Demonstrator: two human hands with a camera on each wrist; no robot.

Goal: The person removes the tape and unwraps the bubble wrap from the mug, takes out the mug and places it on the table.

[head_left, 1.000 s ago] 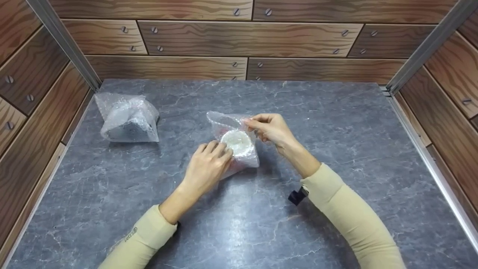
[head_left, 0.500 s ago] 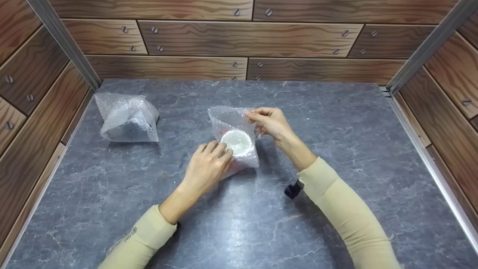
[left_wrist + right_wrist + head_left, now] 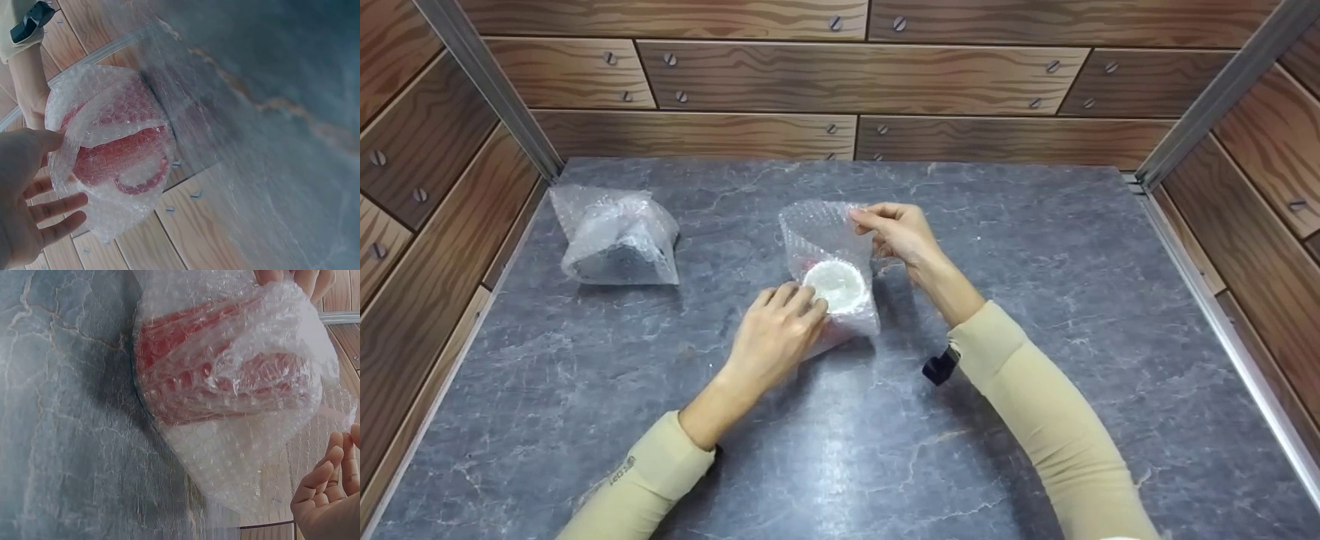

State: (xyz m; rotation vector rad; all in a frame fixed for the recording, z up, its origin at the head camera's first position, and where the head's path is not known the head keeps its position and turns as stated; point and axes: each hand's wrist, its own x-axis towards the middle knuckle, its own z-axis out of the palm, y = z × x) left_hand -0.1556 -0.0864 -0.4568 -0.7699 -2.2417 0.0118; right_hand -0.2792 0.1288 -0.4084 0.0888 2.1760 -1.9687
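A red mug point(image 3: 121, 154) with a curved handle stands wrapped in bubble wrap in the middle of the table. From above, its white round end point(image 3: 835, 286) shows through the film. My left hand point(image 3: 781, 326) holds the mug from the left, fingertips at the edge of the white end and thumb against the wrap. At the far right corner of the loose flap of bubble wrap point(image 3: 821, 225), my right hand point(image 3: 904, 236) pinches the film between thumb and fingers. The right wrist view shows red point(image 3: 180, 337) through several overlapping layers.
Another bubble-wrapped bundle point(image 3: 621, 238) sits at the back left of the grey marbled table point(image 3: 1035, 247). Wood-patterned walls point(image 3: 750, 79) and metal rails point(image 3: 1222, 322) border the tabletop.
My right hand has moved away from me, drawing the flap of bubble wrap up and open beyond the mug. The left hand and the mug have stayed in place.
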